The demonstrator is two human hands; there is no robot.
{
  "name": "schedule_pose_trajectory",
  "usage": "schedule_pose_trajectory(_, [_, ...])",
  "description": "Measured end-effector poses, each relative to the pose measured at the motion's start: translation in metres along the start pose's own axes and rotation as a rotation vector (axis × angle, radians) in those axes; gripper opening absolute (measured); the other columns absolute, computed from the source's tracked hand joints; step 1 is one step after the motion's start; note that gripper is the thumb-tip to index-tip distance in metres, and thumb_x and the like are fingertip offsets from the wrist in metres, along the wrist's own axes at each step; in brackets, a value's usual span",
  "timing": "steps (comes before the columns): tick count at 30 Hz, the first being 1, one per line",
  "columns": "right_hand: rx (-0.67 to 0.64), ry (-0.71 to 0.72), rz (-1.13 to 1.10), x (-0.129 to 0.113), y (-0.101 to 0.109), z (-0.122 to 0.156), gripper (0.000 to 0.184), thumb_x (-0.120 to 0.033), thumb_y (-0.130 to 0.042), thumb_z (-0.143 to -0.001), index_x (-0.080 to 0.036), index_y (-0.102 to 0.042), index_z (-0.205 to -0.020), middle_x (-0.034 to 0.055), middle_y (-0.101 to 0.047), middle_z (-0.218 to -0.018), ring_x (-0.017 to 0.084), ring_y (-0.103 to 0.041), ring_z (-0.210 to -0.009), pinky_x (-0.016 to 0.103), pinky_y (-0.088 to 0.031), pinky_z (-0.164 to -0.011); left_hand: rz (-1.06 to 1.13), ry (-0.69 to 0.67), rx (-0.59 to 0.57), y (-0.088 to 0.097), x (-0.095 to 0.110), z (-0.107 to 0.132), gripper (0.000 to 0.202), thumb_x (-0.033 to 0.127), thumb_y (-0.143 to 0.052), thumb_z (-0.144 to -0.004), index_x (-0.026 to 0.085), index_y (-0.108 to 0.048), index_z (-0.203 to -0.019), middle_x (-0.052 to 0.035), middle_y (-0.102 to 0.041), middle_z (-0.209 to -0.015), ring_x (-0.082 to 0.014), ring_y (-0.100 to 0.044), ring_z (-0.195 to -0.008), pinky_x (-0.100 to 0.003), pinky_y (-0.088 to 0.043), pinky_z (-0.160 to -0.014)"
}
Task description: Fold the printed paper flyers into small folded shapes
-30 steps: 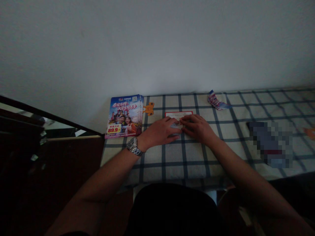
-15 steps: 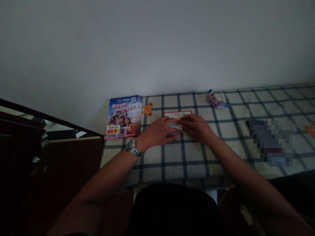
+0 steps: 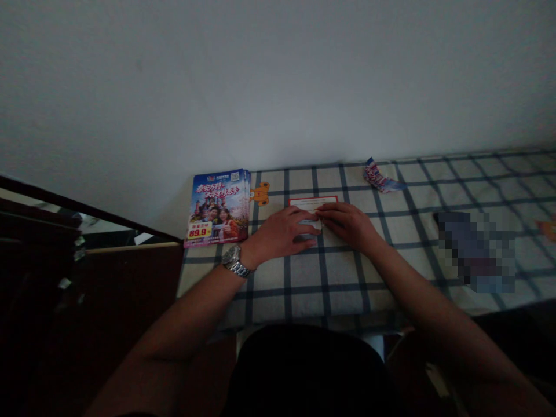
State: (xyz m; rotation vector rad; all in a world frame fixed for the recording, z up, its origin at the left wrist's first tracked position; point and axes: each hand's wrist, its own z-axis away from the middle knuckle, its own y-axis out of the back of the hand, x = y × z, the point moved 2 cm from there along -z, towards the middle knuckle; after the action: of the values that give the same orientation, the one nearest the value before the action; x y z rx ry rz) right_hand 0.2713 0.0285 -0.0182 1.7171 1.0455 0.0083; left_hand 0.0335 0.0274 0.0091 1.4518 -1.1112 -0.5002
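A small white sheet of paper with a red border (image 3: 313, 200) lies on the checked cloth, partly covered by both hands. Across its left part rests my left hand (image 3: 284, 231), fingers spread and a metal-band watch at the wrist. From the right, my right hand (image 3: 346, 223) has its fingers drawn together in a pinch at the paper, meeting the left fingertips. The paper's lower part is mostly hidden under the fingers.
To the left stands a stack of printed flyers (image 3: 219, 208), beside an orange bear figure (image 3: 260, 194). A crumpled piece of printed paper (image 3: 380, 178) lies at the back right. A blurred-out dark object (image 3: 471, 249) is farther right. The wall (image 3: 278, 87) borders the cloth-covered table (image 3: 269, 295).
Hardly anything differs. Both hands stay at the paper, with only a slight shift of the right fingers.
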Motion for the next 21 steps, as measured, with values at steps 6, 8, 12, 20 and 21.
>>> schedule_pose_trajectory(6, [-0.006,0.007,-0.059,0.004,0.0004,0.0003,0.027,-0.025,-0.06,-0.104,-0.026,-0.075,-0.127,0.0087,-0.076,-0.128,0.027,-0.071,-0.119,0.048,-0.059,-0.105,0.006,0.007,0.013,-0.0016,0.0006,-0.0001,0.026,0.042,-0.065,-0.102,0.032,-0.073,-0.125,-0.0026,-0.061,-0.146,-0.0273,-0.053,-0.131,-0.049,-0.047,-0.111])
schedule_pose_trajectory(8, [0.017,-0.012,-0.043,0.0039,-0.0003,0.0013,0.028,-0.024,-0.06,-0.104,-0.026,-0.074,-0.127,0.01,-0.074,-0.129,0.028,-0.07,-0.12,0.049,-0.058,-0.105,0.005,0.001,0.016,-0.0011,0.001,-0.0003,0.026,0.041,-0.065,-0.102,0.032,-0.073,-0.125,-0.0028,-0.061,-0.146,-0.0275,-0.053,-0.132,-0.049,-0.047,-0.112])
schedule_pose_trajectory(12, [0.093,-0.064,0.052,0.0056,-0.0018,0.0034,0.028,-0.023,-0.063,-0.101,-0.022,-0.074,-0.126,0.0145,-0.068,-0.136,0.032,-0.065,-0.125,0.053,-0.055,-0.108,-0.002,0.005,0.008,0.0001,0.002,-0.0009,0.026,0.041,-0.064,-0.102,0.031,-0.073,-0.125,-0.0023,-0.061,-0.147,-0.0274,-0.053,-0.131,-0.049,-0.046,-0.113])
schedule_pose_trajectory(20, [0.136,-0.121,0.115,0.0084,-0.0006,0.0008,0.024,-0.02,-0.064,-0.099,-0.024,-0.077,-0.118,0.0124,-0.071,-0.124,0.031,-0.066,-0.115,0.053,-0.055,-0.102,0.007,0.001,0.027,-0.0019,0.0027,-0.0017,0.026,0.044,-0.064,-0.102,0.031,-0.073,-0.123,-0.0022,-0.062,-0.145,-0.0273,-0.054,-0.129,-0.049,-0.046,-0.112])
schedule_pose_trajectory(21, [0.144,-0.126,0.118,0.0083,0.0002,0.0004,0.023,-0.02,-0.064,-0.098,-0.024,-0.077,-0.117,0.0122,-0.072,-0.123,0.031,-0.066,-0.114,0.052,-0.055,-0.102,0.008,0.003,0.027,-0.0023,0.0026,-0.0017,0.027,0.044,-0.064,-0.102,0.031,-0.073,-0.123,-0.0022,-0.062,-0.145,-0.0274,-0.054,-0.129,-0.049,-0.046,-0.112])
